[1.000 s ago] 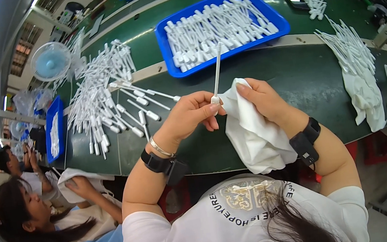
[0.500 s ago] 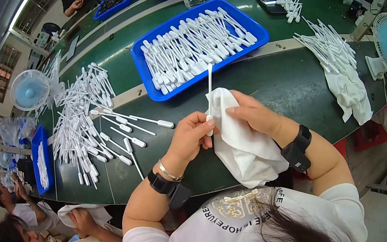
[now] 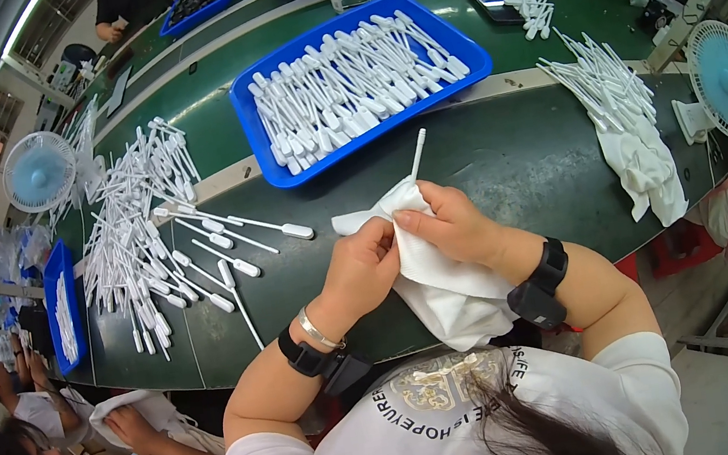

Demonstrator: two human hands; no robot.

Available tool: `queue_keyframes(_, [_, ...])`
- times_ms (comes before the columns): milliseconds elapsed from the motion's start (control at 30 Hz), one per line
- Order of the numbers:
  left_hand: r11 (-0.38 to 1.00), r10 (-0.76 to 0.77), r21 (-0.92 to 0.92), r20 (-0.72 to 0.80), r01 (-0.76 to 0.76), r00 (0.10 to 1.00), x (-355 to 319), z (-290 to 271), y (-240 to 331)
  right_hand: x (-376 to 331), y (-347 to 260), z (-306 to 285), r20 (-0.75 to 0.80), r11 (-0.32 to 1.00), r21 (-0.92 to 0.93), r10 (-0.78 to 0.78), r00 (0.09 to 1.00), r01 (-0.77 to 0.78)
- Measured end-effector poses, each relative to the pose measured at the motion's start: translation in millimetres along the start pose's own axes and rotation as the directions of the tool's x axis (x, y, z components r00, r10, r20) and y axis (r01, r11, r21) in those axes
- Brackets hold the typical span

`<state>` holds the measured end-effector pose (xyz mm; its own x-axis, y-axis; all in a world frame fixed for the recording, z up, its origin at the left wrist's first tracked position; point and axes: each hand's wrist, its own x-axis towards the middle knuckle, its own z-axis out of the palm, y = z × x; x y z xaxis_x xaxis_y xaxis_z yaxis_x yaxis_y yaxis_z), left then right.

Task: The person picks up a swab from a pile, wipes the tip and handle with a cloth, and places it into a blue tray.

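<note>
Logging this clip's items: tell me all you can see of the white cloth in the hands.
The cloth is plain white, soft and creased, seemingly woven fabric. It is bunched between both hands above the green table's near edge, its lower part hanging toward the person's lap. The left hand grips its left side; the right hand presses it from the right. It is wrapped around the lower end of a thin white stick, which pokes up from the top fold.
</note>
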<state>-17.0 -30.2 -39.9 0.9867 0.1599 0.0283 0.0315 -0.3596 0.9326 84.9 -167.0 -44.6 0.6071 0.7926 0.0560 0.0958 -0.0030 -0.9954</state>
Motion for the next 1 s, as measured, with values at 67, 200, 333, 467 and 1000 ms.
queue_keyframes(67, [0.990,-0.096,-0.093,0.113,0.107,0.989,-3,-2,5,5,-8,-14,-0.109,0.984,0.180,0.029,0.994,-0.009])
queue_keyframes(200, [0.926,-0.190,-0.277,0.249,0.258,0.950,-2,-4,5,5,-15,-26,-0.233,0.850,0.526,0.148,0.961,-0.004])
queue_keyframes(333, [0.798,-0.165,-0.513,0.321,0.317,0.933,0,-6,-4,-1,-10,-10,-0.106,0.902,0.429,0.113,0.988,-0.057])
queue_keyframes(467, [0.732,-0.128,-0.598,0.352,0.328,0.927,2,-7,-4,-5,-13,2,-0.060,0.972,0.236,0.040,0.997,-0.025])
queue_keyframes(1000, [0.388,-0.050,-0.769,0.532,0.507,0.845,11,-23,-7,11,-18,-25,-0.118,0.752,0.655,0.200,0.973,-0.075])
